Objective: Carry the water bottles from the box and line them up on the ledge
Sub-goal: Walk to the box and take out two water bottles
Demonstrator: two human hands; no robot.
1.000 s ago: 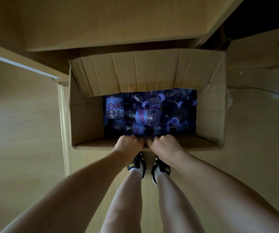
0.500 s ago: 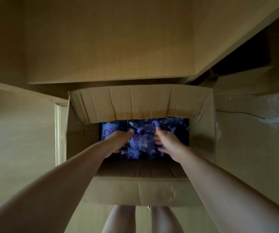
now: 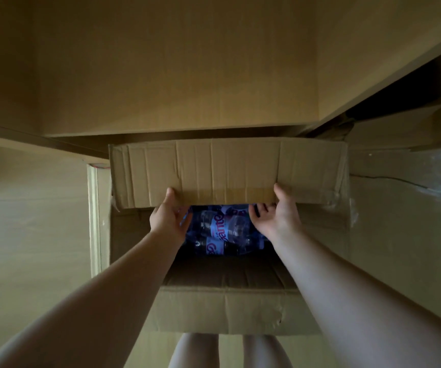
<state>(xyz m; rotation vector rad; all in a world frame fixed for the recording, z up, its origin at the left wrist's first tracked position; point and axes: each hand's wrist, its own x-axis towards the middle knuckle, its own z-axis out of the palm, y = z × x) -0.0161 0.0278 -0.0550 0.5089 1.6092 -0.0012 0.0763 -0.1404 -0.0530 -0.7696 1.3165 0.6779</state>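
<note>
Both hands, L [image 3: 168, 221] and R [image 3: 277, 217], moved off bottles [image 3: 220, 232] to far flap [image 3: 227, 172], each grip pinching its edge; no bottle out of box [image 3: 222, 309] yet.

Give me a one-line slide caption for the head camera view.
Both hands, left hand and right hand, grip the far flap of a cardboard box of water bottles.

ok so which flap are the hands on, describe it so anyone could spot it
Start at the open brown cardboard box holding water bottles. Its far flap hangs over the opening, with the left hand and right hand at its lower edge; the near flap goes untouched.
</note>
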